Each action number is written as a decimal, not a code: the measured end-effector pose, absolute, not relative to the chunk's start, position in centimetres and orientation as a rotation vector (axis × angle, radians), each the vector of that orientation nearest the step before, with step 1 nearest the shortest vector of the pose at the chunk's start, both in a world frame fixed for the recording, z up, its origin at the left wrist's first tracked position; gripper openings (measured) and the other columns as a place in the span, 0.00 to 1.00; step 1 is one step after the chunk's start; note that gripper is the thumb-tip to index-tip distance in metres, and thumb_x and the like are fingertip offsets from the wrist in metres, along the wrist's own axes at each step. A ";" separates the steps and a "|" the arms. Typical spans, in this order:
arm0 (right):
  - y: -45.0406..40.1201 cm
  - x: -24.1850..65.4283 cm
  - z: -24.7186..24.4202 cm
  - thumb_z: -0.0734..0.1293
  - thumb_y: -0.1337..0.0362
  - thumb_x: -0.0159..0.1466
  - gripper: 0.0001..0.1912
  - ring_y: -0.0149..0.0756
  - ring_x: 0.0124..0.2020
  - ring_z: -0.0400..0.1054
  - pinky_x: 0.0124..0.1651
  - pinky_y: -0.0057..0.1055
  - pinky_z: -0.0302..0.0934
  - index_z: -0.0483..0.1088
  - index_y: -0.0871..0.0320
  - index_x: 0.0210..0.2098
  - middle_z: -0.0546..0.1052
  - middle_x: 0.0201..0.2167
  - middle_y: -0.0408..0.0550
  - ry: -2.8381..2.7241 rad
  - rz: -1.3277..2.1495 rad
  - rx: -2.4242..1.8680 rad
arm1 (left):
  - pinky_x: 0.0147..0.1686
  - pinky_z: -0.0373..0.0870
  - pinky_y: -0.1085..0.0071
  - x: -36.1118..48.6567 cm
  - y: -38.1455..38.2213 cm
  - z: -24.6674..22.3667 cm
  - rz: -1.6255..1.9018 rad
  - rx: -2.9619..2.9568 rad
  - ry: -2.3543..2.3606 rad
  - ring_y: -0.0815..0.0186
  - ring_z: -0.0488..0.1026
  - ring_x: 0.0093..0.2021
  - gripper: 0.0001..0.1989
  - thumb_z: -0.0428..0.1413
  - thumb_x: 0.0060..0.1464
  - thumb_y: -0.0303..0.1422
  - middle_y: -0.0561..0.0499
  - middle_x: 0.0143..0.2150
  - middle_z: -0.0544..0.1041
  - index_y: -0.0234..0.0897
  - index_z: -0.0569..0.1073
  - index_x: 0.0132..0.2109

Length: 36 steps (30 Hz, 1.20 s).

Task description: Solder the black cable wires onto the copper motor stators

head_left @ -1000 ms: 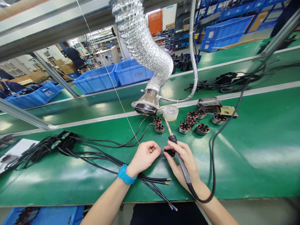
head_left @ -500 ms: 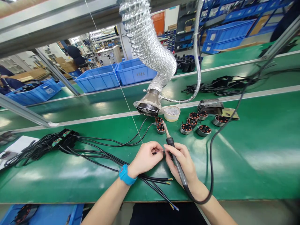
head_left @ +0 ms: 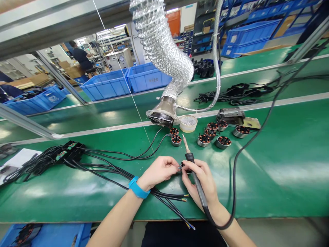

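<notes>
My left hand [head_left: 162, 170], a blue band on its wrist, is closed in a pinch on a thin wire end [head_left: 179, 167]. My right hand [head_left: 203, 178] is closed around a soldering iron [head_left: 197, 183], its tip pointing up and away from me. The right fingertips also hold a small dark round part [head_left: 183, 165], mostly hidden, and the wire end meets its edge. Beyond the iron's tip sit two motor stators [head_left: 176, 140] with black cables attached. Several black cables [head_left: 171, 196] with stripped coloured ends pass under my left wrist.
A fume extraction hood [head_left: 162, 113] hangs from a silver duct over the green bench. Behind the stators stands a small white tub [head_left: 188, 123]; more stators [head_left: 223, 142] lie to the right. The iron's cord [head_left: 235, 178] loops past my right forearm. Bundled cables [head_left: 70, 152] lie left.
The soldering iron's tip has shifted slightly right, away from the two cabled stators. More of the dark part shows between my right fingertips. My left hand stays nearly in place.
</notes>
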State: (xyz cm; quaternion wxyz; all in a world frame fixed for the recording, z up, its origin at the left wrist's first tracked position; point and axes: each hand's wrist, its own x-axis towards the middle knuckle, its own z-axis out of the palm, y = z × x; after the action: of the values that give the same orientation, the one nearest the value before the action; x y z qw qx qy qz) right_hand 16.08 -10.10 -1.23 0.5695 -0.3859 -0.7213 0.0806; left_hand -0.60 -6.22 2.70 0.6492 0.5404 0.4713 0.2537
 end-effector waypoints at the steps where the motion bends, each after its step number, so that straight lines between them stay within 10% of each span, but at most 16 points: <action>1: -10.1 16.1 -1.2 0.64 0.78 0.68 0.22 0.33 0.42 0.70 0.48 0.30 0.69 0.67 0.56 0.59 0.69 0.44 0.50 -1.692 0.197 -0.906 | 0.19 0.51 0.76 -0.6 -6.2 2.7 0.581 1.221 1.064 0.75 0.57 0.19 0.09 0.58 0.49 0.35 0.58 0.22 0.65 0.32 0.73 0.34; 26: -10.3 15.4 -1.2 0.66 0.71 0.65 0.15 0.34 0.38 0.71 0.42 0.30 0.70 0.69 0.55 0.51 0.70 0.42 0.46 -1.371 0.368 -1.157 | 0.21 0.46 0.75 0.0 -6.2 2.8 0.674 1.157 1.105 0.78 0.53 0.20 0.10 0.59 0.48 0.36 0.57 0.23 0.66 0.32 0.72 0.30; 36: -11.6 16.6 -1.6 0.67 0.69 0.68 0.17 0.42 0.47 0.70 0.54 0.41 0.64 0.68 0.55 0.56 0.73 0.43 0.49 -1.441 0.354 -1.126 | 0.18 0.43 0.75 -0.5 -5.8 2.7 0.614 1.081 1.053 0.79 0.53 0.18 0.15 0.63 0.48 0.41 0.57 0.24 0.67 0.32 0.72 0.31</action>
State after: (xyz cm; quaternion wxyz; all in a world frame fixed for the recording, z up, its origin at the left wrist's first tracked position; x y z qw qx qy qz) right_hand 16.59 -11.60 -1.65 0.5969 -0.4849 -0.6208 0.1524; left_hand -0.46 -5.82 2.74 0.6861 0.4828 0.4701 0.2742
